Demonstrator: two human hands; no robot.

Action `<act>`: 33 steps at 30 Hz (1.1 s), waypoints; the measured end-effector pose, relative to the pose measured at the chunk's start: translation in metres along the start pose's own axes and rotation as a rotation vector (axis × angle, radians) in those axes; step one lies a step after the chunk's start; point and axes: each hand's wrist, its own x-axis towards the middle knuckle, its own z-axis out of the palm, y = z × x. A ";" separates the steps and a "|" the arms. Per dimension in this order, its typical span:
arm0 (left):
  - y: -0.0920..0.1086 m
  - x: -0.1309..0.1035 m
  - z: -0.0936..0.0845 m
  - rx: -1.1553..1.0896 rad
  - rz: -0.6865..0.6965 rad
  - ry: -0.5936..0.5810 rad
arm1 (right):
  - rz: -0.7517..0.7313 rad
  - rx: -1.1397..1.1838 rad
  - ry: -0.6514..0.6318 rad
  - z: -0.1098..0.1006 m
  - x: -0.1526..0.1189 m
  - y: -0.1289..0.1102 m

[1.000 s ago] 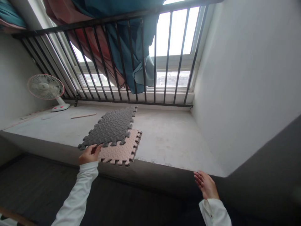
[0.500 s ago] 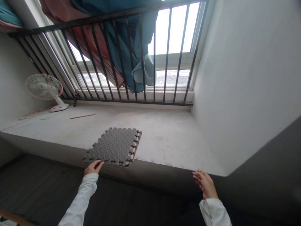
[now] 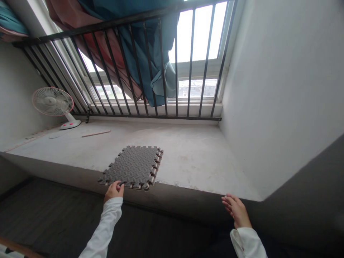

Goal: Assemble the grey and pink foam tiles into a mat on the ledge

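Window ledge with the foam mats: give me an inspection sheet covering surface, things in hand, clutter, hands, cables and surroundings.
Surface: pale ledge, stained in patches, front edge rough in spots.
Things in hand: grey foam mat on top, paler layers showing at its right side; near edge appears to overhang the ledge.
Clutter: thin stick; fan at the left end.
Hands: left hand pinching the mat's near edge; right hand open by the ledge's front edge, holding nothing.
Cables: faint line near the fan, cannot tell if cable.
Surroundings: dark railing, curtain and window behind.
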 end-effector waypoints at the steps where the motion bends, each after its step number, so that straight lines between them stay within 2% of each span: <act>1: 0.009 -0.005 0.000 0.008 0.042 -0.037 | -0.004 -0.002 -0.001 0.000 0.000 0.000; 4: 0.039 -0.018 -0.001 0.122 0.099 -0.180 | -0.013 -0.017 -0.008 -0.001 0.001 0.001; 8: 0.072 -0.022 -0.011 0.279 0.016 -0.336 | -0.021 -0.026 -0.013 -0.001 0.003 0.002; 12: 0.093 -0.018 -0.021 0.308 -0.082 -0.531 | -0.026 -0.023 -0.013 -0.001 0.004 0.003; 19: 0.105 -0.016 -0.023 0.296 -0.106 -0.566 | -0.032 -0.017 -0.006 -0.001 0.003 0.004; 24: 0.103 -0.013 -0.016 0.264 -0.154 -0.570 | -0.042 -0.017 -0.024 -0.002 0.003 0.003; 29: 0.096 -0.011 -0.008 0.249 -0.138 -0.504 | -0.057 -0.017 -0.046 -0.002 0.003 0.003; 33: 0.094 -0.010 -0.006 0.257 -0.129 -0.507 | -0.059 -0.026 -0.047 -0.002 0.003 0.003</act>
